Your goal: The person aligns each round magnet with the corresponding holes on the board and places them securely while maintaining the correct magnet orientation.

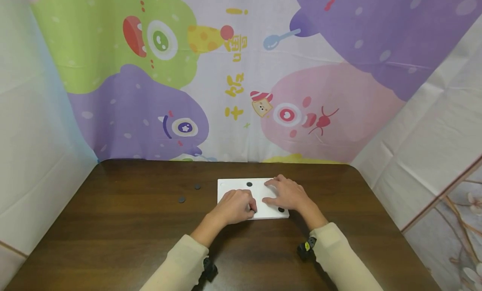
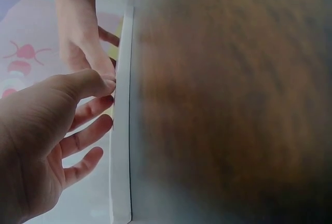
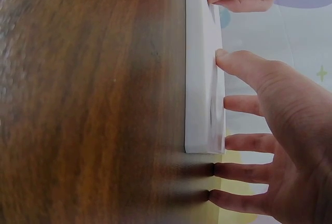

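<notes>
A flat white rectangular board lies on the table, with one dark round disc near its far edge and another dark disc at its near right corner. Over the board's near edge, my left hand pinches a small dark disc between thumb and finger, down against the board. Fingers mostly hide that disc. My right hand rests on the right part of the board, fingers spread. In the right wrist view its thumb and some fingertips touch the board, while other fingers reach past its end.
Two loose dark discs, one farther and one nearer, lie on the brown wooden table left of the board. A faint round mark shows at the board's far left corner. A cartoon-printed curtain hangs behind the table.
</notes>
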Tool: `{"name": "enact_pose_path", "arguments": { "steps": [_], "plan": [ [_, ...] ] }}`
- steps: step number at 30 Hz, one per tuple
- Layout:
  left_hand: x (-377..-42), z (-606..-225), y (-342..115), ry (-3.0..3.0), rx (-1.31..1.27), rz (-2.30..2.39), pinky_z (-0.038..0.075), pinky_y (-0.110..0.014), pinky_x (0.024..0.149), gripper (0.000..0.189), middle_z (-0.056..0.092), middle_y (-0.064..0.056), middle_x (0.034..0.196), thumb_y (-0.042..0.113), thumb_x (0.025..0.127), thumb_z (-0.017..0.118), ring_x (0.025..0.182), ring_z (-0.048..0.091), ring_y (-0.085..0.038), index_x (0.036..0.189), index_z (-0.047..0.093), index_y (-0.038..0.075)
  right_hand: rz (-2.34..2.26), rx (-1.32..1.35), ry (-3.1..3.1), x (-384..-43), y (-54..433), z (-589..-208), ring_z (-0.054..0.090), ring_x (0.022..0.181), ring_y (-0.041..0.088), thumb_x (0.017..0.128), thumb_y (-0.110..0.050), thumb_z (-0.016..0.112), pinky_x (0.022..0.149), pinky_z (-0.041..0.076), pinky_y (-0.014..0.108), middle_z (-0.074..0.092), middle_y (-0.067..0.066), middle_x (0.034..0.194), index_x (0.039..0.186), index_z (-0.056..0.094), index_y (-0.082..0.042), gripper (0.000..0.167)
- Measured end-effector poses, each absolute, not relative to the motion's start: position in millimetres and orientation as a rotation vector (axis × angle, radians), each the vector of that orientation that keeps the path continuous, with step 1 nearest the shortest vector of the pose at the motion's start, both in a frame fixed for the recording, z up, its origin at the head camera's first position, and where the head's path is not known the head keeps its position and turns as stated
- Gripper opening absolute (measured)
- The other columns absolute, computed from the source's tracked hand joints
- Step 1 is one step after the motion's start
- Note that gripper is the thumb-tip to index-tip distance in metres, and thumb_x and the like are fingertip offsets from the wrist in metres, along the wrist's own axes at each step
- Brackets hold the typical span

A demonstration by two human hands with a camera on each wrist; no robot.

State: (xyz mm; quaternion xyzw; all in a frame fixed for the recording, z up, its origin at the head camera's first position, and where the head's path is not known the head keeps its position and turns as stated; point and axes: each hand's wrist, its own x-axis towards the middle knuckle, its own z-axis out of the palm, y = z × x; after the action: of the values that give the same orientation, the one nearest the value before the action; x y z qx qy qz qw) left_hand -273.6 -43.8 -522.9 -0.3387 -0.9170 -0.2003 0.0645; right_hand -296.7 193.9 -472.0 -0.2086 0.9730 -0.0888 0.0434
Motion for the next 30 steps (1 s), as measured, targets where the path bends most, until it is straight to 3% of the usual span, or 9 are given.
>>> {"name": "enact_pose_path", "arguments": {
  "steps": [4,7,11,18,24,30],
  "plan": [
    [-251,-489,-43,-2.792,-1.007,-0.565,0.062,-0.034,0.08,0.007,0.081,0.004,0.094,0.013,0.093,0.088,0.083,0.074,-0.011,0.09,0.09,0.019,-0.271,-0.638,2.977,-296,193,-471,0.073,0.124,0.042,0.099,-0.059,0.08,0.093,0.063,0.067,0.067,0.02,0.149,0.154,0.07,-0.022,0.066],
    [-247,-485,-43,-2.808,-0.993,-0.549,0.063,-0.036,0.082,0.006,0.081,0.003,0.096,0.013,0.094,0.087,0.085,0.075,-0.012,0.091,0.09,0.018,-0.27,-0.632,2.977,-297,193,-472,0.073,0.124,0.042,0.099,-0.059,0.08,0.094,0.063,0.066,0.067,0.02,0.149,0.154,0.07,-0.022,0.066],
    [-257,-499,-44,-2.786,-1.01,-0.587,0.064,-0.039,0.081,0.007,0.08,0.004,0.095,0.014,0.094,0.088,0.083,0.074,-0.011,0.091,0.09,0.02,-0.285,-0.623,2.968,-298,194,-473,0.072,0.126,0.043,0.099,-0.059,0.079,0.096,0.063,0.067,0.067,0.021,0.15,0.154,0.07,-0.022,0.066],
    [-286,-542,-49,-2.754,-1.026,-0.609,0.056,-0.029,0.075,0.01,0.076,0.015,0.093,0.025,0.094,0.087,0.077,0.065,-0.002,0.093,0.089,0.034,-0.303,-0.674,2.979,-300,198,-478,0.073,0.122,0.043,0.1,-0.066,0.075,0.092,0.063,0.068,0.068,0.021,0.147,0.152,0.07,-0.024,0.067],
    [-262,-503,-51,-2.754,-1.036,-0.619,0.054,-0.031,0.073,0.003,0.08,0.005,0.095,0.02,0.096,0.088,0.076,0.065,-0.009,0.096,0.09,0.022,-0.303,-0.638,2.966,-296,194,-472,0.072,0.126,0.044,0.099,-0.06,0.079,0.095,0.063,0.068,0.067,0.021,0.151,0.153,0.07,-0.023,0.066],
    [-251,-477,-50,-2.819,-0.97,-0.587,0.051,-0.027,0.071,0.005,0.082,0.003,0.099,0.018,0.095,0.089,0.077,0.065,-0.008,0.1,0.091,0.02,-0.276,-0.619,2.976,-297,193,-473,0.072,0.127,0.041,0.1,-0.059,0.079,0.097,0.063,0.066,0.067,0.019,0.15,0.153,0.07,-0.024,0.065]
  ]
}}
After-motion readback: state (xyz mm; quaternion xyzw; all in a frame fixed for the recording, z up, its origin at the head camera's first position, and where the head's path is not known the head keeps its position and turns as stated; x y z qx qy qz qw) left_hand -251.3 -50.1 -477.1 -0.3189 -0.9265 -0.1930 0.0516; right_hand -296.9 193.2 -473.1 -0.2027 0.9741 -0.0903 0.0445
